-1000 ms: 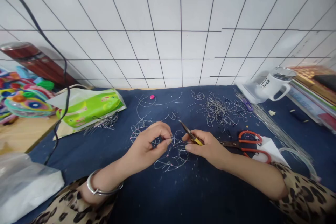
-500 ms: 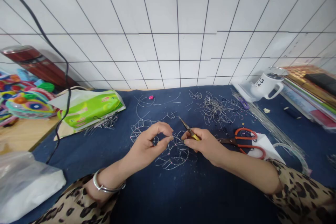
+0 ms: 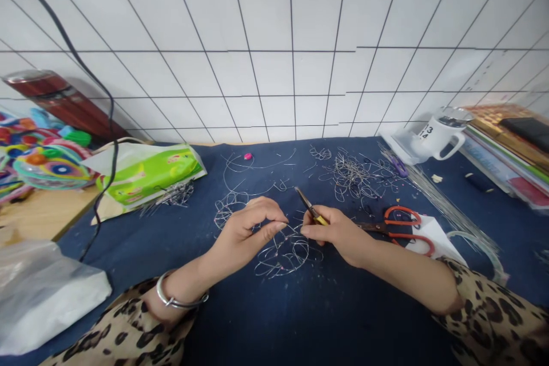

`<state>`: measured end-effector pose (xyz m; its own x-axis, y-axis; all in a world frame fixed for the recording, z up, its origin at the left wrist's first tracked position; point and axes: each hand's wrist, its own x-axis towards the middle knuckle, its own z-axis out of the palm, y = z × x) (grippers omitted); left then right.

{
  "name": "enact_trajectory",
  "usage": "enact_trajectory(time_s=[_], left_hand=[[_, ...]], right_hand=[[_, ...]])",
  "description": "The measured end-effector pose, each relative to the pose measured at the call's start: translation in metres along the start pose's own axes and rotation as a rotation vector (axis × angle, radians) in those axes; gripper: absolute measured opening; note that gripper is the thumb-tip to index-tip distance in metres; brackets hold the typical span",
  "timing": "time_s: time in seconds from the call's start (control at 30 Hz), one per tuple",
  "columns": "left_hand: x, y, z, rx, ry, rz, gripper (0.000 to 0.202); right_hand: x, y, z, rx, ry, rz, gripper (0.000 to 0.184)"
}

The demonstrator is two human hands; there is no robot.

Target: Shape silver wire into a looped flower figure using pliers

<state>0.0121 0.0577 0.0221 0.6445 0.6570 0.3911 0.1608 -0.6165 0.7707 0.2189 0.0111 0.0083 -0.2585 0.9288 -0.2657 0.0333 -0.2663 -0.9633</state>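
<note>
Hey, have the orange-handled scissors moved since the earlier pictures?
No. Judged against the white mug, the scissors lie in the same place; only the view shifted.

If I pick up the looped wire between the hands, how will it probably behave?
The looped wire will probably feel light, since its strands look thin. It may be springy rather than floppy, as its curves look open and round. Its loops cross, so they could snag and lift together.
</note>
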Motion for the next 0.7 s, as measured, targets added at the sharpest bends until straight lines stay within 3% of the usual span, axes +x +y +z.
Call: enact_trajectory(time_s=[0.2,0.47,0.57,0.7], left_hand=[[-0.0009,-0.0041,0.0033,-0.041,0.038,-0.097,0.006],[-0.0015,-0.0069,0.0079,-0.059,0.069,-0.115,0.005],[-0.0011,-0.0066,0.0081,-0.005,0.05,-0.082,0.006],[0.0016,-0.0045,0.0044,0.189,0.014,0.075,0.008]], right_hand=[[0.0031,-0.0017,-0.0023,0.09,-0.041,0.019,0.02],[0.0081,0.0027,-0.0003,0.096,-0.095,0.046,0.024],[0.0088,0.005,0.0007,0.095,-0.088,0.05,0.022],[0.0071,0.0046,0.0014,0.056,-0.076,0.033,0.018]])
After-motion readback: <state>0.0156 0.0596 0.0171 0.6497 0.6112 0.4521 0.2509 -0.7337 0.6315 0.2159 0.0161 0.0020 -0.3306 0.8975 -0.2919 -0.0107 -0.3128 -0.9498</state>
